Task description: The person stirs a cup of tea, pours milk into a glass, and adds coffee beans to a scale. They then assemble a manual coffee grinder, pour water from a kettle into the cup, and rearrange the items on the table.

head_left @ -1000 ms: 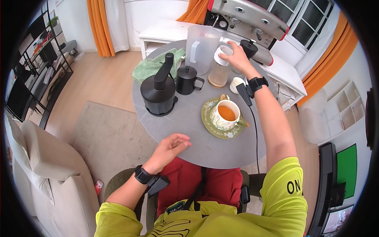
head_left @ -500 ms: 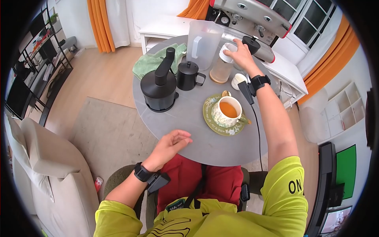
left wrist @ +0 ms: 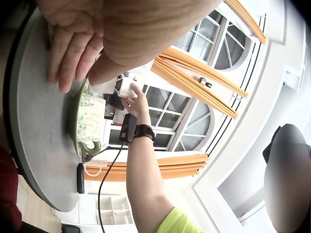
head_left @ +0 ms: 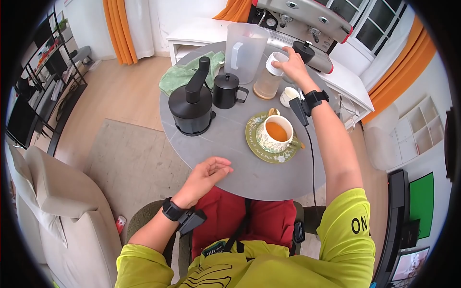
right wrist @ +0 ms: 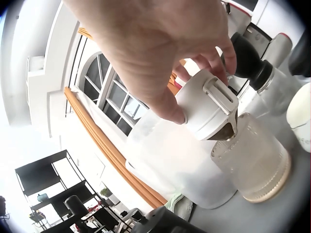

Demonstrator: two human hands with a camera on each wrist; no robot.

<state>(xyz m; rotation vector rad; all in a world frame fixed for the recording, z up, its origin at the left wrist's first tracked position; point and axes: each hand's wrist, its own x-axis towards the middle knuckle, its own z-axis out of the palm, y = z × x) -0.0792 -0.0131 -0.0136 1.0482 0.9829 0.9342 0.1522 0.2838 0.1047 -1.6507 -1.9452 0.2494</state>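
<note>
My right hand (head_left: 295, 69) grips a white filter cup (right wrist: 204, 107) with a slotted handle, thumb on one side and fingers on the other. The filter cup is tilted, its dark lower end right at the rim of a clear glass jar (right wrist: 252, 160). A little pale brown liquid shows at the jar's bottom. Loosely bent, the fingers of my left hand (head_left: 204, 177) hold nothing over the table's front edge. Between the hands, a patterned cup (head_left: 271, 140) of orange-brown drink stands on a green saucer (head_left: 252, 144). A small white jug (head_left: 289, 96) is beside the jar.
Left of the jar stand a tall translucent pitcher (head_left: 247, 55), a lidded black jug (head_left: 224, 91) and a black appliance (head_left: 189, 108) with an upright handle. A green cloth (head_left: 185, 74) lies behind them. Behind the round table (head_left: 259, 185), an espresso machine (head_left: 307, 19) stands on a white cabinet.
My right hand has shifted slightly to the right with the filter cup, over the jar. My left hand has hardly moved. The head view has tipped a little.
</note>
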